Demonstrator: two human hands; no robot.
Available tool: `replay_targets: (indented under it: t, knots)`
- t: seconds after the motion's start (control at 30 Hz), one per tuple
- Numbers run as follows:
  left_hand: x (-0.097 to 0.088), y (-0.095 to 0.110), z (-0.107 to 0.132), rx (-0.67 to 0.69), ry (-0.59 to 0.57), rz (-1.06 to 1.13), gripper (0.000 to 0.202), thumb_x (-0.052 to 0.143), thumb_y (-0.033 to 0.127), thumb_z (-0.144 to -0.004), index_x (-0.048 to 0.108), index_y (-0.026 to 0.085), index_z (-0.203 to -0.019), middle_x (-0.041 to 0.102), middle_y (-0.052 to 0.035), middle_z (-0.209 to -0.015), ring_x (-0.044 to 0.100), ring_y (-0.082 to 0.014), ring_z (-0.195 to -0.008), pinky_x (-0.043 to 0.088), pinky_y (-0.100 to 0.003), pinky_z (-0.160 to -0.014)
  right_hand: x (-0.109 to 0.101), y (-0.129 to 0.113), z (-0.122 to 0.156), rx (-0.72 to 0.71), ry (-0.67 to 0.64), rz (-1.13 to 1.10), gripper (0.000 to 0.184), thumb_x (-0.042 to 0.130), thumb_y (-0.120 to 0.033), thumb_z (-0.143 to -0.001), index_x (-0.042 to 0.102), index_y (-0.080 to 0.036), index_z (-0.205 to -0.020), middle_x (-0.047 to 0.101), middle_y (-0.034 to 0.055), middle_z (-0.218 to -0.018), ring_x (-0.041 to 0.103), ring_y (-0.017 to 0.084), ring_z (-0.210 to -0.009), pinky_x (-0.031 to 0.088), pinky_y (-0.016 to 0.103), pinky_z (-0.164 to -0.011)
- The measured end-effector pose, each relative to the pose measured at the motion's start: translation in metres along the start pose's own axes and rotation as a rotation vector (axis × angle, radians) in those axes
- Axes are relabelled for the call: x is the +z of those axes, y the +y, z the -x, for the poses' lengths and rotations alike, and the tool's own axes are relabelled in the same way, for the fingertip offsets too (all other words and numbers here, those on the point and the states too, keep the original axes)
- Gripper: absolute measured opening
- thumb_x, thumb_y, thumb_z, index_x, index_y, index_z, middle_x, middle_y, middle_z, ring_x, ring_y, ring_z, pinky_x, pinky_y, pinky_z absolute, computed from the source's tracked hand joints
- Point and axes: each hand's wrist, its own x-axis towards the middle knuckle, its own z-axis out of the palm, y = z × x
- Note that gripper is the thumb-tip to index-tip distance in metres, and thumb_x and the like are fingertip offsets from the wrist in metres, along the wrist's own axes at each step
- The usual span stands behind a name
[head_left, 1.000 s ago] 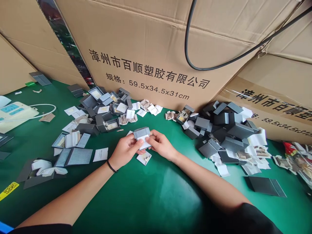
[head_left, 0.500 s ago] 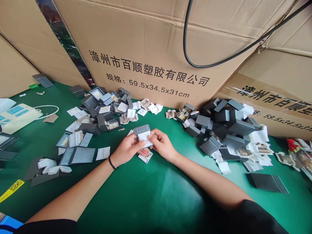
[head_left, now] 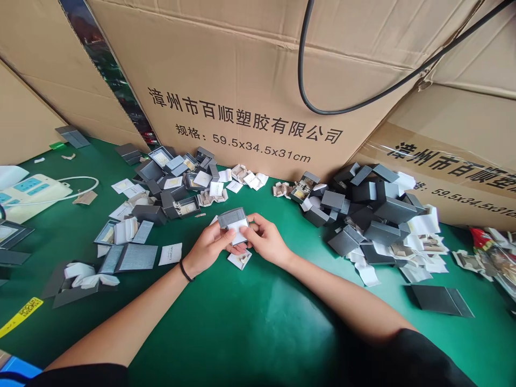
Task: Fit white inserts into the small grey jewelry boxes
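Observation:
Between both hands, above the green table, is a small dark grey box [head_left: 231, 216] with a white insert showing. My left hand [head_left: 210, 239] grips its left side, thumb on the white part and fingers beneath. From the right, my right hand [head_left: 266, 239] holds the other side, its thumb pressing on the white insert. Just below the hands a small white piece [head_left: 239, 259] lies on the table. A printed white card [head_left: 170, 254] rests left of my left wrist, which wears a black band.
Heaps of grey boxes and white inserts lie at left [head_left: 163, 207] and right [head_left: 377, 215]. A flat dark box [head_left: 439, 300] lies at right. A power strip [head_left: 36, 193] sits far left. Large cartons [head_left: 242, 70] stand behind, with a black cable [head_left: 358, 110] hanging in front.
The held box has tilted slightly and shifted a little left, and both thumbs now press lower on the white insert. The view has moved slightly; the heaps look unchanged.

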Motion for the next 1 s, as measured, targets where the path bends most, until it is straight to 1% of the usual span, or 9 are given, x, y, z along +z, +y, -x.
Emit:
replay_targets:
  t: [0.07,0.2,0.27,0.37,0.5,0.63,0.77,0.87,1.0]
  knots:
    - [0.0,0.0,0.0,0.005,0.037,-0.038,0.057,0.057,0.05,-0.078,0.049,0.007,-0.115,0.06,-0.0128,-0.089,0.06,-0.021,-0.073,0.051,-0.033,-0.065,-0.002,-0.001,-0.001,0.044,-0.013,0.006,0.08,0.019,-0.075,-0.079,0.038,-0.001,-0.103,0.039,0.0015,-0.068,0.029,-0.013,-0.058,0.026,-0.003,-0.055]
    - [0.003,0.001,0.0,0.049,0.107,-0.215,0.049,0.057,0.048,-0.077,0.056,0.006,-0.102,0.059,-0.0108,-0.085,0.057,-0.0176,-0.074,0.049,-0.024,-0.06,-0.004,-0.001,-0.001,0.077,0.034,0.076,0.077,0.023,-0.073,-0.077,0.041,0.001,-0.093,0.038,0.0013,-0.068,0.022,-0.013,-0.056,0.019,-0.002,-0.051]
    - [0.004,0.002,-0.001,0.043,0.106,-0.247,0.049,0.057,0.047,-0.078,0.056,0.007,-0.105,0.059,-0.0109,-0.089,0.056,-0.0164,-0.071,0.048,-0.023,-0.057,-0.002,-0.002,-0.001,0.088,0.066,0.134,0.073,0.024,-0.068,-0.078,0.042,0.002,-0.089,0.039,0.0012,-0.068,0.02,-0.013,-0.056,0.016,-0.001,-0.05]
    - [0.006,0.001,-0.002,-0.013,0.105,-0.191,0.054,0.059,0.048,-0.076,0.053,0.008,-0.112,0.058,-0.0121,-0.096,0.057,-0.0199,-0.077,0.051,-0.027,-0.057,-0.001,-0.003,-0.001,0.128,0.087,0.194,0.067,0.024,-0.063,-0.081,0.043,0.002,-0.087,0.04,0.001,-0.069,0.018,-0.014,-0.056,0.014,-0.001,-0.05]
    - [0.006,-0.001,-0.003,-0.051,0.126,-0.11,0.06,0.059,0.05,-0.075,0.049,0.006,-0.114,0.058,-0.014,-0.098,0.059,-0.0194,-0.074,0.053,-0.03,-0.061,0.0,-0.002,-0.002,0.122,0.047,0.1,0.073,0.02,-0.069,-0.08,0.04,0.001,-0.092,0.041,0.0015,-0.072,0.026,-0.013,-0.058,0.021,-0.003,-0.052]
    - [0.002,0.0,-0.004,-0.057,0.062,-0.033,0.061,0.057,0.049,-0.078,0.045,0.004,-0.118,0.057,-0.0159,-0.104,0.061,-0.02,-0.077,0.054,-0.033,-0.071,-0.002,-0.002,-0.003,0.056,0.038,-0.079,0.082,0.019,-0.076,-0.077,0.034,-0.004,-0.113,0.043,0.0008,-0.077,0.034,-0.011,-0.056,0.031,0.0,-0.052]
    - [0.0,0.002,-0.003,-0.016,0.0,-0.021,0.059,0.057,0.047,-0.08,0.043,0.004,-0.118,0.056,-0.016,-0.105,0.061,-0.0196,-0.081,0.054,-0.03,-0.068,-0.003,0.0,-0.005,0.097,-0.01,-0.121,0.084,0.023,-0.078,-0.075,0.026,-0.009,-0.123,0.042,0.0,-0.075,0.035,-0.008,-0.053,0.033,0.003,-0.049]
    - [0.001,0.005,-0.002,-0.017,-0.039,-0.084,0.06,0.056,0.045,-0.081,0.037,0.007,-0.123,0.059,-0.0138,-0.095,0.062,-0.0191,-0.075,0.053,-0.027,-0.062,-0.003,0.006,-0.007,0.117,0.024,-0.146,0.083,0.025,-0.078,-0.075,0.028,-0.008,-0.12,0.041,0.0001,-0.073,0.034,-0.008,-0.054,0.033,0.003,-0.049]
    - [0.002,0.003,-0.001,-0.047,-0.05,-0.167,0.059,0.053,0.044,-0.083,0.033,0.008,-0.125,0.062,-0.0111,-0.078,0.062,-0.0194,-0.066,0.052,-0.026,-0.056,-0.002,0.011,-0.008,0.039,0.094,-0.147,0.081,0.025,-0.075,-0.077,0.028,-0.007,-0.12,0.041,0.0008,-0.076,0.035,-0.011,-0.061,0.037,0.0,-0.056]
